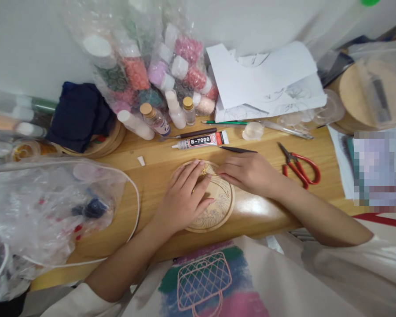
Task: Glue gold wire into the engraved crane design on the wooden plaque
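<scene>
A round wooden plaque (219, 209) with a carved wave-like line pattern lies on the table in front of me. My left hand (183, 193) rests on its left part, fingers stretched out and lying mostly flat. Between those fingertips and the other hand, a small gold-coloured line (203, 171) shows near the plaque's upper edge. My right hand (251, 171) is at the plaque's upper right rim with fingers pinched together; what they hold, if anything, is too small to make out. Just behind them lie a tube of B-7000 glue (201, 141) and dark pointed tweezers (237, 150).
Red-handled pliers (298, 165) lie to the right. Small bottles (155, 119) and bagged jars (185, 70) stand at the back, beside paper sketches (267, 83). Plastic bags (53, 211) and a white cable (137, 202) fill the left side. A dark cloth (81, 114) sits behind them.
</scene>
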{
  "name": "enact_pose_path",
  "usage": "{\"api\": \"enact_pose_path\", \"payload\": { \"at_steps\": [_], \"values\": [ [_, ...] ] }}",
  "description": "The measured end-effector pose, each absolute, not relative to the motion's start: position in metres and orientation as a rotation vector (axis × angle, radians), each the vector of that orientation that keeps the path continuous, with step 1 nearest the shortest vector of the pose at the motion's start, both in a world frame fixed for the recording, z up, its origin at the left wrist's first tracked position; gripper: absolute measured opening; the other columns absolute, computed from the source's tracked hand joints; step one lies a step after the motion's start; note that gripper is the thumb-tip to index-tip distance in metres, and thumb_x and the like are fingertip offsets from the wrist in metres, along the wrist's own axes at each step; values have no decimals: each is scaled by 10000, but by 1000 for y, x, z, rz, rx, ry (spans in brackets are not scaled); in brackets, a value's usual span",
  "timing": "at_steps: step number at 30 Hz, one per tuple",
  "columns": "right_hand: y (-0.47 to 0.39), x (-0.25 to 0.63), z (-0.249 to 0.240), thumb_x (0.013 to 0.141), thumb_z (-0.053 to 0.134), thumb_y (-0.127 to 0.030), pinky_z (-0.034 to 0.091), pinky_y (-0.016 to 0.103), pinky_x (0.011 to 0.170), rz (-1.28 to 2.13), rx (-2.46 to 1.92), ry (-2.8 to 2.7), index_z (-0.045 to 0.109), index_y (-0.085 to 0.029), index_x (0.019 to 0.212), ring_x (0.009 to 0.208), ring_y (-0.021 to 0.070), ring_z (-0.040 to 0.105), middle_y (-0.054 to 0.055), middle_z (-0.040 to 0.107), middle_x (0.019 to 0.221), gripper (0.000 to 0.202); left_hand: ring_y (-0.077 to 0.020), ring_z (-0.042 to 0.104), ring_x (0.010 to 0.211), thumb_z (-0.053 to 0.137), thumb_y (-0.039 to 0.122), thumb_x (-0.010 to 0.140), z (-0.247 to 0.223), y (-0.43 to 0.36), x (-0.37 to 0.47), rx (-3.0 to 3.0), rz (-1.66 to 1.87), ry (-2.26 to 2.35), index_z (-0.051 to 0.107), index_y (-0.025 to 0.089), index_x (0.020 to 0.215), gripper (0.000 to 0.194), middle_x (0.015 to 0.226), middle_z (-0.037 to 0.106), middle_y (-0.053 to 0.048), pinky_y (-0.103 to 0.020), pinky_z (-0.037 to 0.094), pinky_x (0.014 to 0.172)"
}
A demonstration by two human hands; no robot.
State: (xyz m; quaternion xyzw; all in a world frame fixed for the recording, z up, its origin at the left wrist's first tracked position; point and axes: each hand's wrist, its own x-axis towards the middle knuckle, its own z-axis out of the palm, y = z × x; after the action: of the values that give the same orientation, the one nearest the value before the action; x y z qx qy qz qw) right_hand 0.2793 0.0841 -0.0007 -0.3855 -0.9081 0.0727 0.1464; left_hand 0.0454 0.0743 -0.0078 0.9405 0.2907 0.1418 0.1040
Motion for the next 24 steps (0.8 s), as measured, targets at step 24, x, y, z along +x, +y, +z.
{"api": "enact_pose_path", "payload": {
  "at_steps": [24],
  "values": [
    [85,279,0,999,432,-233,371,254,577,162,-1025,-2606,673,-150,871,647,134,576,25,668,742,285,-381,536,1261,572,304,922,-5,75,48,2812,479,863,630,55,1161,350,1335,567,-251,-557,494,1024]
  ]
}}
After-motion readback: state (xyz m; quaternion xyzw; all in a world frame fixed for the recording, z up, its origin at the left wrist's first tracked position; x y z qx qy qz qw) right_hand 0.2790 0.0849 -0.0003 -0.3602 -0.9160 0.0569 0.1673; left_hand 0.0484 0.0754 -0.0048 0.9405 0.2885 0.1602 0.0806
